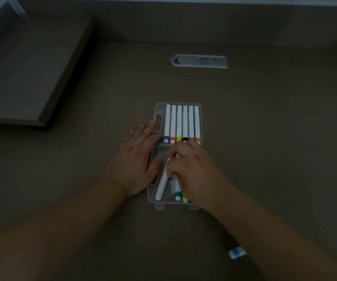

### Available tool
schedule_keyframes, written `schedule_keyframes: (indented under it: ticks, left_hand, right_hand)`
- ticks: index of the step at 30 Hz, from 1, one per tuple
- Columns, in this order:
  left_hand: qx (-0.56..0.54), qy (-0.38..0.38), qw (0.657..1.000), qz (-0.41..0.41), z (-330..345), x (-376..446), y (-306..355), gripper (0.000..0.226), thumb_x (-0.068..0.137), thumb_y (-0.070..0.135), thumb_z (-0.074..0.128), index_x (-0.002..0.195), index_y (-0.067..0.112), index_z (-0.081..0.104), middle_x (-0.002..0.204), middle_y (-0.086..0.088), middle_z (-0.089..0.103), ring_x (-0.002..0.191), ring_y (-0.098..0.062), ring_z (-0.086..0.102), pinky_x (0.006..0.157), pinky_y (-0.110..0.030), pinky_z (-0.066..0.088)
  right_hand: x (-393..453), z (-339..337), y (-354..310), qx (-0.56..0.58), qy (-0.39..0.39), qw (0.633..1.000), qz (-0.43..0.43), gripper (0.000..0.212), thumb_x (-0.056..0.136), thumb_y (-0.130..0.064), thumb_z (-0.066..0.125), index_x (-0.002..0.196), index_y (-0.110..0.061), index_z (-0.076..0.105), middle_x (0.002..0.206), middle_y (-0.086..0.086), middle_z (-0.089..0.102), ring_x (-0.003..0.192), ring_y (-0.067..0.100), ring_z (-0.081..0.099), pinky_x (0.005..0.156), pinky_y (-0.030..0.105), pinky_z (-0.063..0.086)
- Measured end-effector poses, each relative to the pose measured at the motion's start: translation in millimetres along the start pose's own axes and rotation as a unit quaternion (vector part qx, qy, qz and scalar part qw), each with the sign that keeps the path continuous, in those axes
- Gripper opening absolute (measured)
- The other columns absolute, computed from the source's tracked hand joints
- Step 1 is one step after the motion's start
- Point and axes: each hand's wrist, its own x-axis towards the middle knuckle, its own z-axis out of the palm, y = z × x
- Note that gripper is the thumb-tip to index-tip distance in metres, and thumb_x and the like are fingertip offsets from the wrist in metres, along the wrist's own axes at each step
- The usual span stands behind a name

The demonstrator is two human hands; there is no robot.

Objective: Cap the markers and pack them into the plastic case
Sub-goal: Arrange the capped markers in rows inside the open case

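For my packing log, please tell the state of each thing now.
plastic case: open, flat on the desk
far row of markers: six, capped, lying side by side
slanted marker: crooked in near half
left hand: flat on the case edge
right hand: on the near markers

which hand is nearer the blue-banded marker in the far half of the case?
Left. The left hand lies flat beside the case, its fingertips just left of the blue-banded marker. The right hand is nearer the camera, over the near half, holding a tilted white marker.
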Motion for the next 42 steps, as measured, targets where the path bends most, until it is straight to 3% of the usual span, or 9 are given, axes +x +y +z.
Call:
schedule_keyframes:
  ticks: [2,5,9,21,27,32,37,42]
  left_hand:
    - [-0.003,0.0,1.0,0.001,0,0,0,0.067,0.095,0.06,0.032,0.153,0.026,0.026,0.165,0.002,0.008,0.151,-0.013,0.005,0.123,-0.043,0.012]
    - [-0.013,0.001,1.0,0.003,0,-1,0,0.07,0.093,0.063,0.029,0.152,0.025,0.027,0.165,0.002,0.009,0.151,-0.014,0.004,0.123,-0.042,0.011]
    - [-0.014,0.003,1.0,0.009,-1,0,1,0.069,0.094,0.062,0.027,0.151,0.024,0.029,0.164,0.0,0.01,0.151,-0.015,0.005,0.123,-0.043,0.012]
    - [-0.005,0.012,1.0,0.01,-1,-1,2,0.062,0.098,0.055,0.034,0.151,0.025,0.029,0.164,0.002,0.01,0.15,-0.011,0.004,0.123,-0.04,0.009]
    - [0.004,0.002,1.0,0.009,-2,0,2,0.062,0.098,0.054,0.036,0.152,0.027,0.026,0.164,0.003,0.007,0.15,-0.011,0.002,0.123,-0.038,0.007]
    - [0.001,0.004,1.0,0.007,-2,-1,1,0.065,0.096,0.057,0.032,0.152,0.026,0.026,0.165,0.003,0.007,0.151,-0.011,0.003,0.123,-0.039,0.008]
    - [0.0,0.002,1.0,0.005,-2,-1,1,0.066,0.095,0.059,0.029,0.153,0.027,0.025,0.165,0.003,0.007,0.151,-0.013,0.003,0.123,-0.041,0.011]
    - [0.0,-0.001,1.0,0.003,-1,-1,1,0.064,0.096,0.057,0.033,0.153,0.028,0.024,0.165,0.003,0.006,0.151,-0.014,0.002,0.123,-0.04,0.009]
  right_hand:
    - [3,4,1,0.014,0.02,1.0,-0.007,0.007,0.082,-0.017,0.069,0.082,-0.023,0.072,0.106,0.0,0.061,0.103,0.019,0.051,0.092,0.04,0.048]
    - [6,8,-3,0.064,0.05,0.997,0.004,0.006,0.085,-0.02,0.063,0.09,-0.024,0.065,0.099,-0.003,0.059,0.095,0.014,0.047,0.083,0.033,0.045]
    - [9,7,0,0.069,0.056,0.996,0.013,0.014,0.089,-0.037,0.06,0.093,-0.028,0.069,0.099,-0.004,0.055,0.096,0.014,0.046,0.083,0.034,0.044]
    - [8,9,3,0.052,0.035,0.998,0.026,0.014,0.092,-0.033,0.052,0.088,-0.029,0.065,0.105,-0.003,0.044,0.097,0.013,0.039,0.082,0.035,0.044]
    - [0,4,12,0.054,0.033,0.997,0.041,0.01,0.092,-0.036,0.057,0.095,-0.032,0.065,0.115,-0.007,0.044,0.108,0.01,0.039,0.091,0.029,0.038]
    - [-1,13,13,0.059,0.064,0.994,0.066,0.022,0.095,-0.036,0.051,0.105,-0.032,0.069,0.11,-0.007,0.05,0.107,0.012,0.043,0.091,0.031,0.037]
    - [-3,14,14,0.051,0.049,0.995,0.072,0.023,0.095,-0.032,0.053,0.113,-0.034,0.069,0.111,-0.007,0.051,0.111,0.013,0.043,0.098,0.026,0.024]
    - [-3,13,9,0.048,0.048,0.995,0.079,0.026,0.092,-0.037,0.058,0.116,-0.035,0.067,0.111,-0.007,0.051,0.112,0.013,0.042,0.1,0.032,0.03]
